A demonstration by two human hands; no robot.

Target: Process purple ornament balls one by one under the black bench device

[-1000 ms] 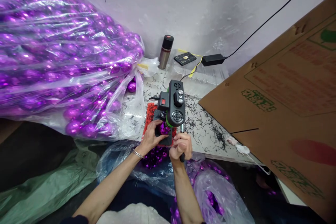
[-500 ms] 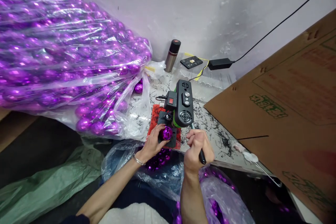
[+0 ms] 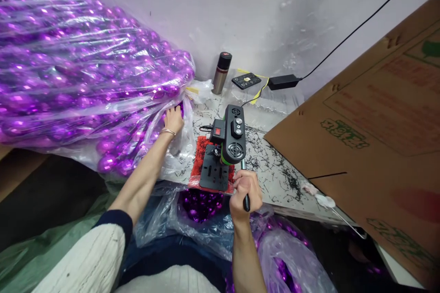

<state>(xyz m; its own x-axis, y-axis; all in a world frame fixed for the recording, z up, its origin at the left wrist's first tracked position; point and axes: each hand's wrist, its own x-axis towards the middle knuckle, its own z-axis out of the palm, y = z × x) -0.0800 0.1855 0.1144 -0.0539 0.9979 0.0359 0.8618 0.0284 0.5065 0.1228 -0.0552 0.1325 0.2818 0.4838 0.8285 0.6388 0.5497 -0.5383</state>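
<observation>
Purple balls [image 3: 107,163]: round, no long axis; in the clear bag [image 3: 188,130], left of the frame.
Left hand [image 3: 173,120]: nearer one, at the bag's mouth, most balls to its left; fingers bent, purple at the tips; whether it grips one cannot be told.
Right hand [image 3: 246,193]: lower centre, closed round the black handle [image 3: 246,204].
Machine [image 3: 235,135]: centre, on the table [image 3: 271,188].

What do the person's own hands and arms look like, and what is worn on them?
No gloves are worn. Behind the left hand is a thin silvery bangle; a cream-white sleeve with a wide dark navy cuff ends on the left forearm. The right hand has no bangle visible, and the right forearm is bare to the picture's edge, with no sleeve showing.
</observation>
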